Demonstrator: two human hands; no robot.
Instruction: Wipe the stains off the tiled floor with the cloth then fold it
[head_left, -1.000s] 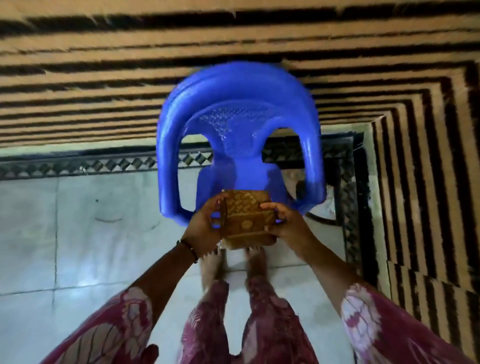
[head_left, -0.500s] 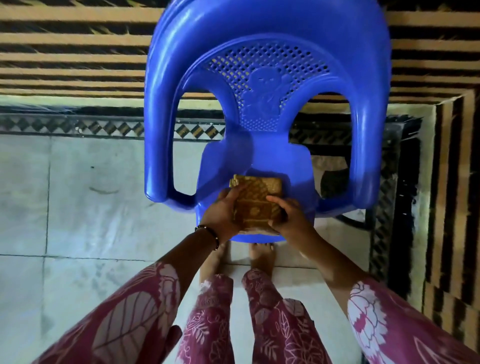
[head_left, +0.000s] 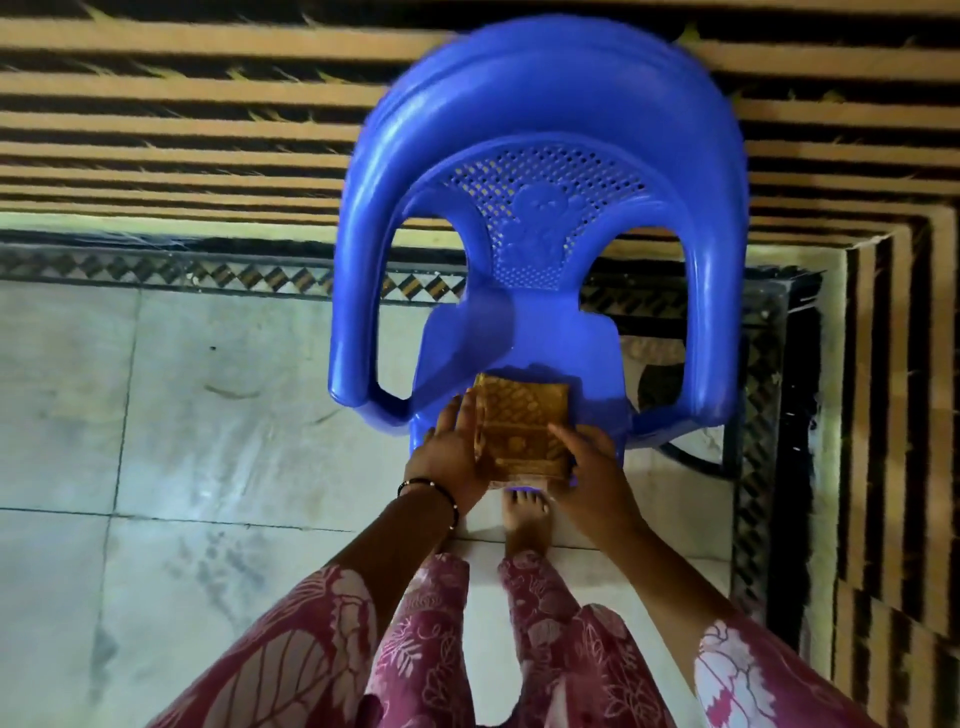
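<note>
- Both hands are at the cloth (head_left: 521, 427), which lies folded on the near edge of the seat of the blue chair (head_left: 524, 332); a little of it hangs over this edge.
- Left hand (head_left: 457, 452) lies against the left side of the cloth, flat and wide, the fingers stretched toward the far side; it does not grip, it seems only to press or to steady.
- Right hand (head_left: 587, 467) is at the near right corner, the fingers loosely spread over the cloth; whether it pinches the corner I cannot tell.
- Cloth sits between the two hands, so both are equally near to it. Its long axis goes from near to far, from the person to the chair back.
- It looks like a small thick rectangle in several layers, golden brown with a woven lattice pattern and a round motif near its near edge.
- Floor (head_left: 218, 415) to the left shows faint grey marks; the folding seems finished, and I judge that only the letting go remains.
</note>
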